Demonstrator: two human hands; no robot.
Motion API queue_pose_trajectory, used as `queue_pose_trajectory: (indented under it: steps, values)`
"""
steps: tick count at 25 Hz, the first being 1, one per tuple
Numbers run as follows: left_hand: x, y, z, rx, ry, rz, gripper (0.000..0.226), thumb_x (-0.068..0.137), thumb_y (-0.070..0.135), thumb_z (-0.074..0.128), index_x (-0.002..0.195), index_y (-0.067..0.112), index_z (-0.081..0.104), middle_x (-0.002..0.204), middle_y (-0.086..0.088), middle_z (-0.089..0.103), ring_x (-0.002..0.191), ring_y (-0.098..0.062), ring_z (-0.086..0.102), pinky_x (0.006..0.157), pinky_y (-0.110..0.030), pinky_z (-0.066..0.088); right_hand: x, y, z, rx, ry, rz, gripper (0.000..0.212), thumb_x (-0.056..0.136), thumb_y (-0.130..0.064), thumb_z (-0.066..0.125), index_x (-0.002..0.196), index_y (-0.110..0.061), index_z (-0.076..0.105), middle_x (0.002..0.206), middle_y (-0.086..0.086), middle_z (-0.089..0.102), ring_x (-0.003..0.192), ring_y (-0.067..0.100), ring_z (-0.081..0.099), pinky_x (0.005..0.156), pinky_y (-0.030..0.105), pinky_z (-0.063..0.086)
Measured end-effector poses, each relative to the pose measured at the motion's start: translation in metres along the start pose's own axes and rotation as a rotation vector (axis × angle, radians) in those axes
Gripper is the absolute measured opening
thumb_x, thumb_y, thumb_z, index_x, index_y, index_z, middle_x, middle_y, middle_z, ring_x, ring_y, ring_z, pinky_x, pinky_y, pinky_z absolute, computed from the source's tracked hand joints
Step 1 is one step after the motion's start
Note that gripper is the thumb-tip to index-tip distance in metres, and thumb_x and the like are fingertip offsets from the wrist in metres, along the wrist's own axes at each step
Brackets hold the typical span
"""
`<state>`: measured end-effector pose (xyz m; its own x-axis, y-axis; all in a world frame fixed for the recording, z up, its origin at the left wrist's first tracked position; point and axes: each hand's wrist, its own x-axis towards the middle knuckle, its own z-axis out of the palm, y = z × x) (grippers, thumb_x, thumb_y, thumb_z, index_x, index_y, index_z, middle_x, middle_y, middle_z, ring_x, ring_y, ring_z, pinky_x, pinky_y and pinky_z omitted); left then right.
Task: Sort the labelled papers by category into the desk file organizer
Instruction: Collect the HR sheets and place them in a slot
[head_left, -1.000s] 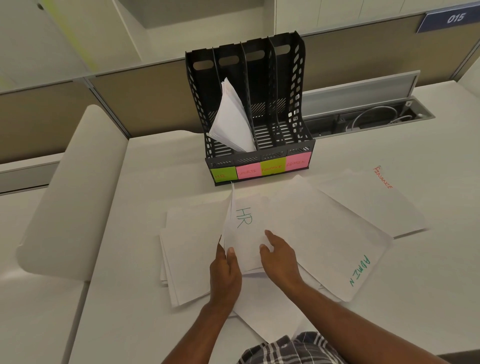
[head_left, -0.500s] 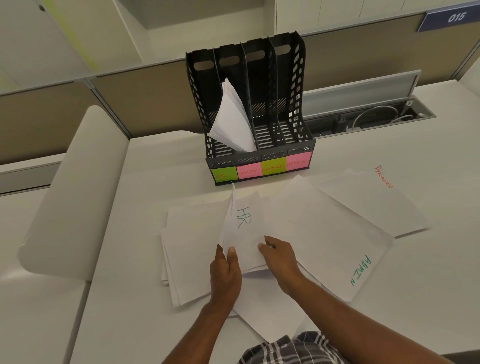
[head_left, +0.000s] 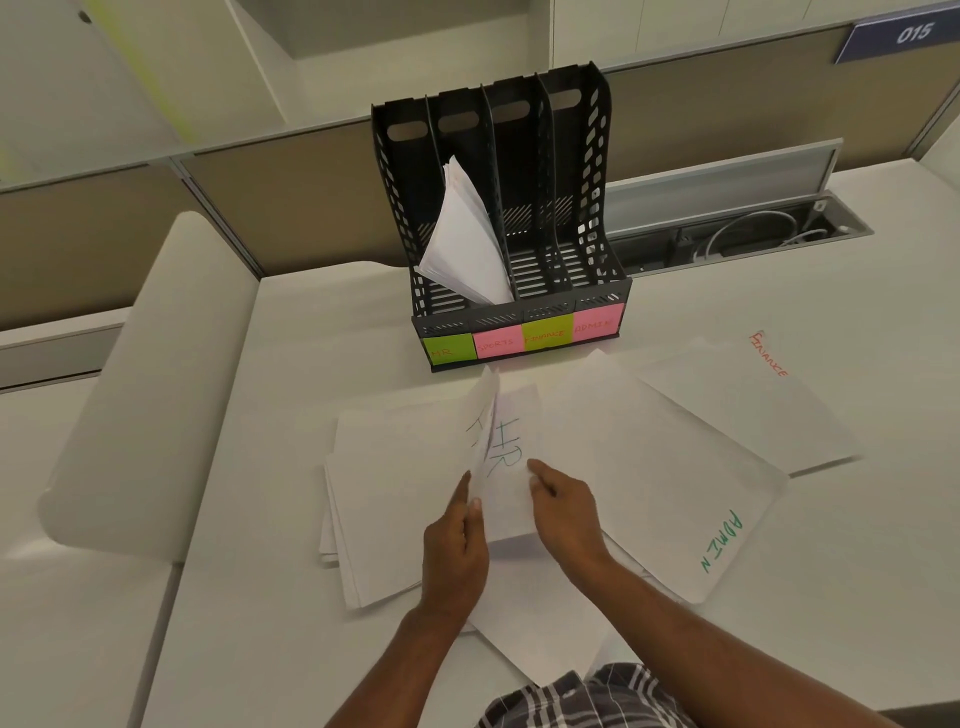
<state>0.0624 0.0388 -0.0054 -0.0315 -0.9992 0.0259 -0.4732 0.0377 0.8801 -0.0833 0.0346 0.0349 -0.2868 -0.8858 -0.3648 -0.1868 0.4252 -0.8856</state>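
— Papers (head_left: 649, 467) spread loose over the near counter (head_left: 857, 545), one marked ADMIN (head_left: 722, 540) at the right, one marked FINANCE (head_left: 768, 354) farther right. Changed since a second ago?

— Changed, yes. Left hand (head_left: 454, 545) pinched shut on the near edge of a raised sheet (head_left: 482, 415), now swung over more toward the right, with green lettering showing through its back. Before, stood nearly edge-on.

— And the right hand (head_left: 566, 512)?

— Fingers curled onto the HR sheet (head_left: 506, 483) lying under the raised one, gripping its near right edge; pulled in slightly closer than before. Lifted or only pressed, cannot tell.

— Meaning for the task?

— Probably two HR sheets being gathered together, judging by the letters. Not yet filed.

— Destination?

— Black file organizer (head_left: 597, 171) at the far side of the counter, four slots tagged HR (head_left: 448, 349), SPORTS (head_left: 496, 342), FINANCE, ADMIN from left to right. Only the SPORTS slot filled so far, with a leaning bundle (head_left: 462, 244). HR slot at far left empty, so likely next.
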Motion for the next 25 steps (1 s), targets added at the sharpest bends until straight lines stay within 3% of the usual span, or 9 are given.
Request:
queue_pose_trajectory:
  steps: [3,6,9,12,16,19,21,23,25]
  values:
    - [-0.002,0.010,0.008,-0.007,-0.049,0.073,0.042,0.101,0.026,0.047,0.142,0.016,0.049,0.131,0.006,0.064,0.116,0.000,0.061,0.101,-0.017,0.047,-0.001,0.009,-0.003,0.397,-0.159,0.011,0.063,0.093,-0.057,0.050,0.150,-0.031,0.038,0.141,-0.006,0.056,0.121,0.016,0.060,0.094,0.038,0.056]
    - [-0.001,0.025,0.013,-0.101,-0.030,-0.015,0.036,0.100,0.041,0.046,0.117,0.018,0.068,0.098,0.019,0.074,0.091,-0.005,0.071,0.083,-0.024,0.057,-0.006,0.024,-0.004,0.570,-0.380,-0.025,0.097,0.080,-0.062,0.067,0.156,-0.033,0.015,0.154,-0.002,0.040,0.135,0.020,0.048,0.106,0.048,0.046]
    - [0.006,0.040,0.011,-0.402,-0.152,-0.246,0.036,0.098,0.050,0.047,0.117,0.028,0.068,0.109,0.012,0.075,0.104,-0.009,0.070,0.089,-0.031,0.058,-0.011,0.035,-0.002,0.486,-0.512,-0.156,0.076,0.090,-0.036,0.071,0.153,-0.028,0.029,0.149,-0.001,0.049,0.134,0.019,0.049,0.106,0.042,0.045]
    - [0.014,0.049,0.007,-0.683,-0.343,-0.444,0.051,0.090,0.064,0.050,0.130,0.033,0.059,0.132,0.007,0.066,0.123,-0.009,0.061,0.102,-0.038,0.051,-0.006,0.042,-0.001,0.407,-0.337,-0.053,0.056,0.092,-0.029,0.069,0.142,-0.026,0.045,0.132,-0.001,0.064,0.117,0.019,0.063,0.093,0.039,0.056]
    - [0.028,0.053,-0.012,-0.148,-0.144,-0.227,0.030,0.095,0.035,0.062,0.125,0.035,0.060,0.140,0.001,0.060,0.130,-0.014,0.054,0.109,-0.033,0.043,0.010,0.038,-0.011,0.310,-0.023,0.114,0.029,0.094,-0.007,0.057,0.122,-0.009,0.065,0.096,-0.003,0.075,0.085,0.014,0.072,0.071,0.029,0.061]
    - [0.058,0.051,-0.052,0.167,0.080,-0.069,0.071,0.087,0.028,0.074,0.149,0.017,0.039,0.154,-0.002,0.041,0.144,-0.018,0.034,0.115,-0.036,0.034,0.024,0.011,-0.045,0.335,0.069,-0.002,0.021,0.093,-0.010,0.060,0.110,-0.014,0.072,0.091,-0.005,0.077,0.078,0.007,0.073,0.065,0.021,0.057]
    - [0.075,0.056,-0.081,0.103,-0.078,-0.126,0.089,0.079,0.039,0.081,0.152,0.025,0.032,0.147,0.009,0.044,0.135,-0.011,0.042,0.113,-0.039,0.038,0.031,-0.012,-0.072,0.366,0.046,-0.086,0.016,0.091,-0.020,0.064,0.103,-0.021,0.074,0.092,-0.005,0.078,0.082,0.012,0.074,0.067,0.026,0.058]
    - [0.076,0.067,-0.090,-0.138,-0.346,-0.189,0.074,0.072,0.045,0.084,0.138,0.031,0.053,0.137,0.008,0.061,0.122,-0.012,0.061,0.104,-0.041,0.050,0.035,-0.033,-0.091,0.415,0.000,-0.119,0.021,0.087,-0.032,0.066,0.104,-0.022,0.074,0.096,-0.002,0.078,0.085,0.018,0.075,0.067,0.031,0.059]
    - [0.067,0.072,-0.079,-0.376,-0.413,-0.237,0.053,0.069,0.040,0.087,0.117,0.025,0.072,0.122,-0.006,0.072,0.108,-0.021,0.071,0.090,-0.038,0.058,0.036,-0.047,-0.101,0.480,-0.083,-0.106,0.031,0.086,-0.036,0.069,0.113,-0.021,0.072,0.104,0.003,0.077,0.090,0.024,0.074,0.072,0.038,0.060]
